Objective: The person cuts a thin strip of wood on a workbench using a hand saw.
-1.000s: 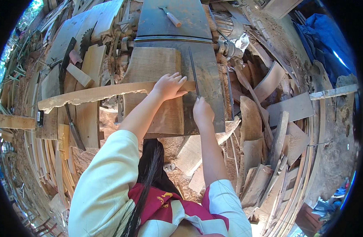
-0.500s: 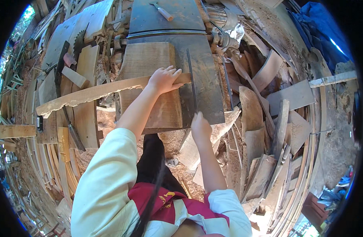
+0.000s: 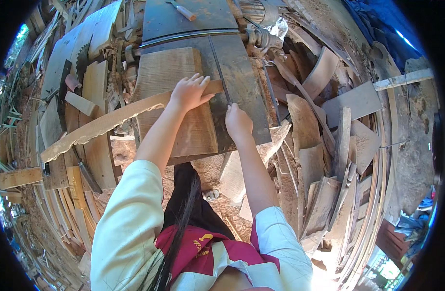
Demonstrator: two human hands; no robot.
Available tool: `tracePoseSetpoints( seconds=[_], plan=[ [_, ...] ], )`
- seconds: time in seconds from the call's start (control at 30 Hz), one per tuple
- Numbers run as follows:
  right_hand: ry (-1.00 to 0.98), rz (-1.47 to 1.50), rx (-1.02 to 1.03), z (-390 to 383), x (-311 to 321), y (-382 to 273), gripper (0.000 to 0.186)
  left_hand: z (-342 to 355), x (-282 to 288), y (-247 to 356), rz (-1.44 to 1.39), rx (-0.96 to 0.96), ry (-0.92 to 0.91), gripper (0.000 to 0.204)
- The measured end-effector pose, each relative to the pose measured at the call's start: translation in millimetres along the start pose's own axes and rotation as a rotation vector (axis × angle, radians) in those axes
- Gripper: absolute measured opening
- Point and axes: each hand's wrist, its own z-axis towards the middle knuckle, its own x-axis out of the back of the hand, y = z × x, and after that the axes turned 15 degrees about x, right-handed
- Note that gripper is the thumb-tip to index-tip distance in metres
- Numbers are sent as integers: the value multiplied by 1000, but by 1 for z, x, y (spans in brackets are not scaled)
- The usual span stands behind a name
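Note:
My left hand (image 3: 187,92) grips a long, rough-edged wooden strip (image 3: 106,123) near its right end. The strip lies across a wide plank (image 3: 174,136) on a dark metal machine bed (image 3: 246,111). My right hand (image 3: 237,122) is closed on the lower end of a long, thin dark rod (image 3: 218,68), which points away from me just past the strip's right end. At the back of the bed lies a hand tool with a pale handle (image 3: 183,10).
Stacked boards (image 3: 94,97) and a toothed saw blade (image 3: 82,58) sit on the left. A motor with a shaft (image 3: 261,39) is behind at right. Offcuts (image 3: 305,126) heap to the right, near a blue tarp (image 3: 382,24). Sawdust covers the ground (image 3: 128,150).
My right hand and the rod first moved toward me, then away again. The view has shifted, so the bed appears further left and slightly higher in the picture.

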Motion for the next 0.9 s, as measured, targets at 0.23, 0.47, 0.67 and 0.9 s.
tracePoseSetpoints(
  seconds=[0.23, 0.47, 0.67, 0.9],
  plan=[
    [-102, -33, -32, -64, 0, 16, 27, -1, 1, -2, -19, 14, -58, 52],
    [-228, -58, -74, -130, 32, 23, 21, 2, 3, 2, -28, -7, -50, 50],
    [-69, -42, 58, -31, 21, 9, 26, -1, 0, 0, -27, -34, -8, 49],
    [21, -28, 76, 31, 7, -1, 27, 3, -2, -1, -31, -35, -6, 49]
  ],
)
